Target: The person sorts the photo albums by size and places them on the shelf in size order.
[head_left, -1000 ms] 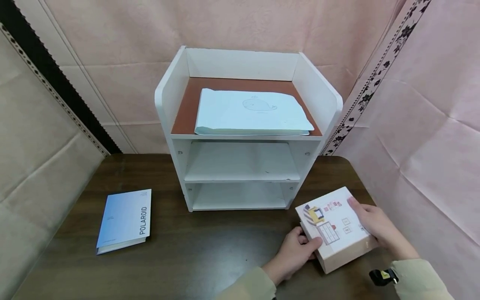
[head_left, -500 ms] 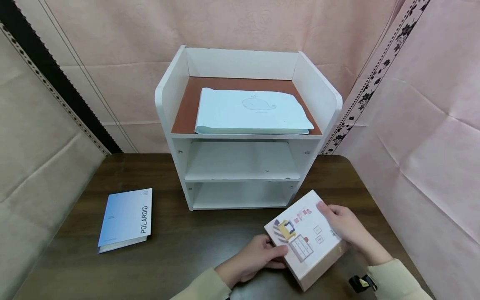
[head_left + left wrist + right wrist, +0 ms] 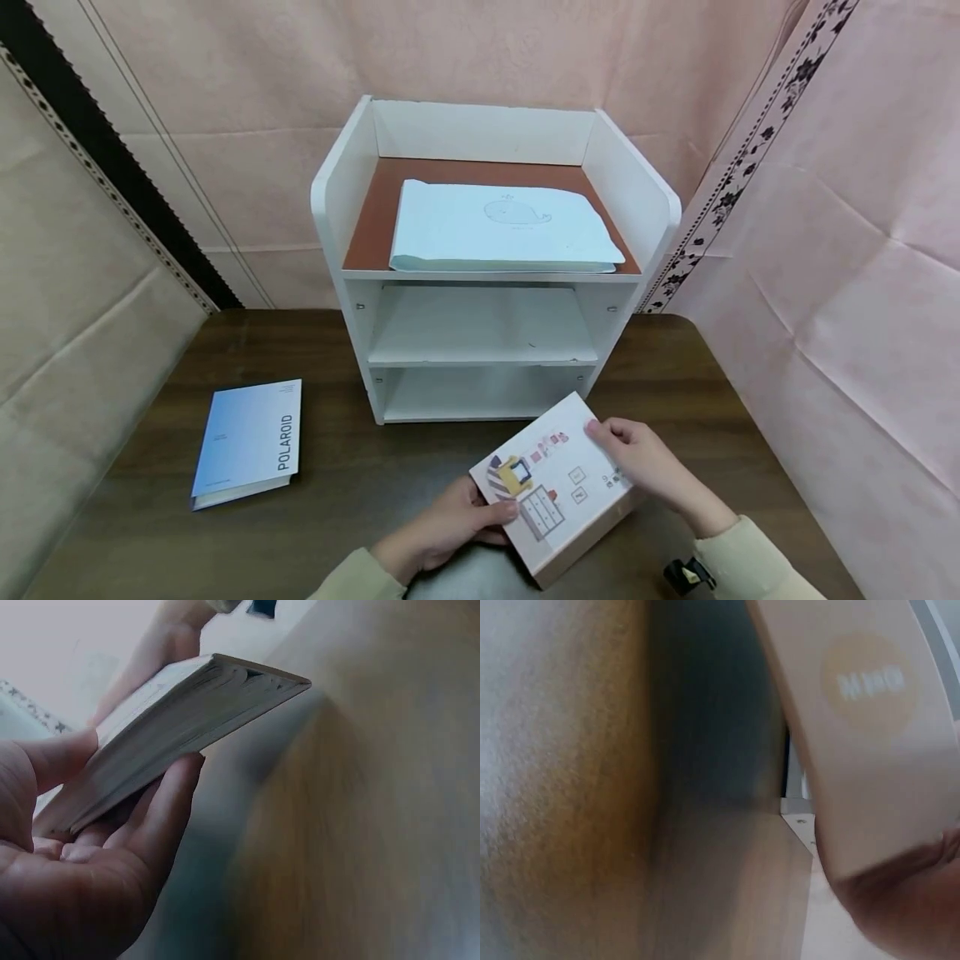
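Observation:
Both hands hold a thick white book above the table, its cover printed with a yellow cartoon figure, pink lettering and small boxes. My left hand grips its left edge, thumb on the cover and fingers beneath. In the left wrist view, the book's page edges face the camera between thumb and fingers. My right hand grips the opposite side with its thumb on the cover; its other fingers are mostly hidden. The right wrist view shows the book's beige spine with a pale orange round label.
Behind the book stands a white shelf unit, a light-blue whale-print packet lying on its brown top. A blue POLAROID album lies at the left of the brown table. Pink cloth hangs at the back and right.
Both hands have carried the book leftward and slightly toward the person, from the table's right side to in front of the shelf unit's right part. The POLAROID album and packet stay put.

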A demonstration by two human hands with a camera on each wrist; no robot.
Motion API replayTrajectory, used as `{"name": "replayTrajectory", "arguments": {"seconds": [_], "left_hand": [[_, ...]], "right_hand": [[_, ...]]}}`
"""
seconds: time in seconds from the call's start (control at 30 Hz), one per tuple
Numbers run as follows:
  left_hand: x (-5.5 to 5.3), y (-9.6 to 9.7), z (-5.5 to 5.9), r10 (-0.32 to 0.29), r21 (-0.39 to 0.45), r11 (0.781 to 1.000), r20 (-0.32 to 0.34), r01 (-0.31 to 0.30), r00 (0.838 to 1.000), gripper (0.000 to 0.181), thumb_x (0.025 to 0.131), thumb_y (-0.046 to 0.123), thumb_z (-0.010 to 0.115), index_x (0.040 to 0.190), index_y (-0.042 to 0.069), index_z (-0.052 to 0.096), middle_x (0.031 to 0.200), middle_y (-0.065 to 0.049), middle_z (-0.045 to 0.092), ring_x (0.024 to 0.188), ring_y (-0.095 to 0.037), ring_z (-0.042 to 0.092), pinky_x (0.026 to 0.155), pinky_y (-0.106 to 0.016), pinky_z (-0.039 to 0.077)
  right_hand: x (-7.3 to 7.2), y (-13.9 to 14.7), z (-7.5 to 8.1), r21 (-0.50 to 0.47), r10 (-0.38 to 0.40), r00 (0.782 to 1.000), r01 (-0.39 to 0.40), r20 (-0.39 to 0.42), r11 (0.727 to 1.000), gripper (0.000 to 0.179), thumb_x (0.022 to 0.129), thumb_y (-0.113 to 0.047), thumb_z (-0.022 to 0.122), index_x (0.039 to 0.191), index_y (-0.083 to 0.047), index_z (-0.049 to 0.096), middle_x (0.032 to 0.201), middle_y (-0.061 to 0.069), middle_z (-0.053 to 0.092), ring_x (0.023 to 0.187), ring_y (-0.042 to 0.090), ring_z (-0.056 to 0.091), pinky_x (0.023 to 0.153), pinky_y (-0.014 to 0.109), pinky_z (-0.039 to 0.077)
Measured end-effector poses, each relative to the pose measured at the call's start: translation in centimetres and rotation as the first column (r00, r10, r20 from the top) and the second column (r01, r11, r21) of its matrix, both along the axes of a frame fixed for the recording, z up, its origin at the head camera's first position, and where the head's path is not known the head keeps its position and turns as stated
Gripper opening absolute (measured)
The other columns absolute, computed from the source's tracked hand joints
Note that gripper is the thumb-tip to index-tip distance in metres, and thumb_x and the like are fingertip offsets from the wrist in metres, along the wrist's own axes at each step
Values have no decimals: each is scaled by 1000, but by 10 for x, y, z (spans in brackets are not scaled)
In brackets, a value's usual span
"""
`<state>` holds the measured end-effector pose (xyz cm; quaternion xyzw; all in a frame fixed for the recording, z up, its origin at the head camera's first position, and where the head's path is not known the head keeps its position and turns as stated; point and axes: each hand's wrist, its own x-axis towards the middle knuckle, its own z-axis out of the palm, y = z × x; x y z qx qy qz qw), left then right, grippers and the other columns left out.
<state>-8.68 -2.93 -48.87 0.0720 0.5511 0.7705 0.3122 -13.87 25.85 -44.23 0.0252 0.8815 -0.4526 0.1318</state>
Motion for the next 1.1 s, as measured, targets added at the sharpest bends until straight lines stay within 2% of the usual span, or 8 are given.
{"name": "replayTrajectory", "arguments": {"seconds": [0.1,0.23,0.43,0.5,0.6,0.8,0.97,1.1], "left_hand": [[1,-14,0,-18,12,1000,-1,18,1000,41,93,9,66,128,-4,50,108,-19,67,90,-31,68,77,-42,57],[1,-28,1,-25,46,999,-3,25,1000,43,94,9,64,130,-6,48,112,-21,65,94,-32,67,80,-43,57],[0,-40,8,27,94,995,-32,-23,999,47,95,9,63,135,-7,44,118,-21,63,101,-30,65,85,-44,55],[-2,-42,10,51,109,993,-40,-46,998,49,95,10,63,137,-6,42,120,-22,62,103,-30,64,87,-44,54],[-4,-44,12,87,125,989,-42,-81,995,52,95,10,63,138,-6,40,122,-22,61,105,-30,63,88,-44,53],[-3,-39,13,151,148,978,-27,-145,988,54,95,12,64,141,-2,39,126,-19,59,107,-28,62,90,-43,53],[-4,-32,14,202,201,960,-11,-196,979,55,96,14,62,144,3,37,132,-19,56,114,-30,59,94,-45,50],[-5,-26,16,259,231,939,15,-256,966,56,95,13,63,143,4,37,130,-19,57,113,-29,59,94,-45,49]], "right_hand": [[1,-3,-1,-34,68,998,-68,0,997,50,90,-63,53,94,-15,67,82,7,65,71,23,61,61,31,49],[4,-4,1,-72,106,994,-107,-23,992,44,94,-55,54,100,-14,67,90,6,65,83,22,59,69,30,48],[7,-4,5,-169,122,991,-130,-60,977,34,99,-40,54,101,-7,64,100,8,62,93,22,55,77,33,47],[8,-4,5,-238,134,989,-145,-61,960,33,99,-35,55,98,-2,60,97,10,60,91,22,55,77,37,50],[9,-7,5,-364,155,986,-164,-52,917,33,100,-30,56,99,4,56,96,12,61,88,23,60,80,46,54],[16,-21,2,-506,147,987,-160,-66,848,40,100,-19,55,125,12,48,108,15,68,91,23,68,84,43,55],[20,-42,0,-592,61,992,-116,-112,797,48,97,-12,59,136,7,38,120,21,63,99,24,66,82,40,56],[23,-59,-3,-620,39,983,-143,-179,771,51,96,-8,60,138,1,33,124,23,60,103,26,65,81,38,56]]}}
